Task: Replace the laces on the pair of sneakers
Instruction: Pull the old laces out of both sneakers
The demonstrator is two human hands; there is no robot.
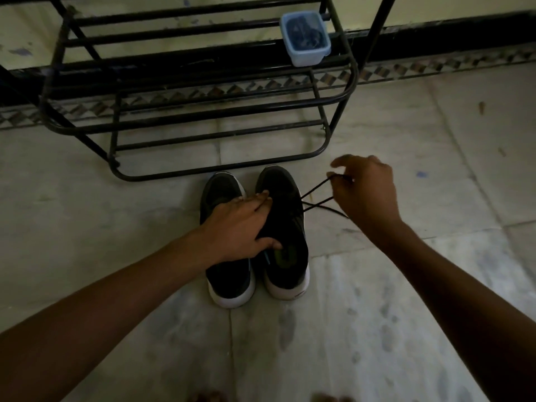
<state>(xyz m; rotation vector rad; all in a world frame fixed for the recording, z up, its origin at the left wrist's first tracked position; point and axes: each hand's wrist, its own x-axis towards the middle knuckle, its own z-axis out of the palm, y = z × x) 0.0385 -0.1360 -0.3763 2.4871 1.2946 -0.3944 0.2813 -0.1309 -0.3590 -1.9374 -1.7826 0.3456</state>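
In the head view, a pair of dark sneakers with white soles stands side by side on the pale tiled floor (406,285), toes pointing toward a black metal shoe rack (203,132).

The left hand (240,224) reaches across the left sneaker (223,192) and rests on the right sneaker (285,227). Its fingers lie nearly straight over the lacing area and its thumb sits at the rim of the shoe's mouth. Whether the thumb hooks inside cannot be told.

The right hand (365,190) is raised beside and to the right of the right sneaker, apart from it. Its fingers are curled, with the thumb and fingertips pinching a black lace (316,195). Two strands of the lace run taut from the sneaker's upper to that pinch, crossing on the way. One strand trails below the wrist.

A pale blue plastic container (305,37) with dark contents sits on the rack's upper shelf.
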